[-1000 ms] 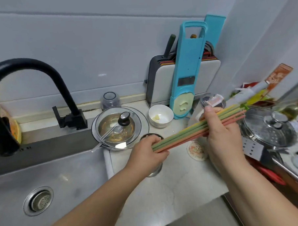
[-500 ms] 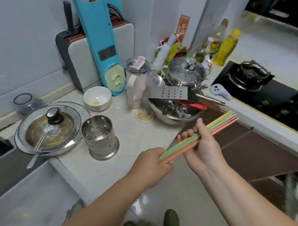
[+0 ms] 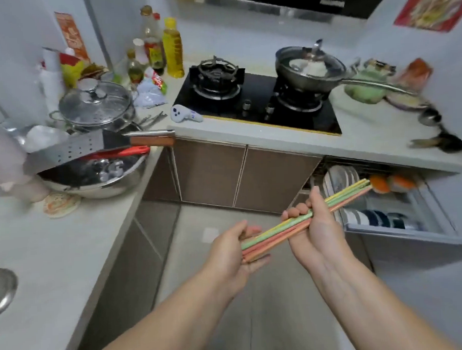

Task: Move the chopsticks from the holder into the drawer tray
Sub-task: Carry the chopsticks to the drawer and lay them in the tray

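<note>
Chopsticks (image 3: 306,219) — a bundle in yellow, green and orange — run slantwise through the lower middle of the frame, low end at the left, tips up at the right. Both hands grasp them over the floor. The left hand (image 3: 232,254) cups the low end, fingers curled under it; the right hand (image 3: 315,230) closes round the middle, thumb lying along the top. The tips reach over the near corner of an open drawer (image 3: 401,229) at the right, under the counter (image 3: 276,135). Inside it stand plates (image 3: 340,178) on edge toward the back and a row of dark bowls (image 3: 380,218) along the front; something orange lies blurred at the rear.

Above, in the upper middle, a black gas stove (image 3: 253,99) carries a lidded pan (image 3: 312,68) on its right burner. At the left edge a steel bowl (image 3: 97,180) holds utensils, with a perforated spatula (image 3: 67,150) across it and a lidded steel pot (image 3: 97,104) just behind. Bottles (image 3: 166,50) cluster in the corner at the upper left.
</note>
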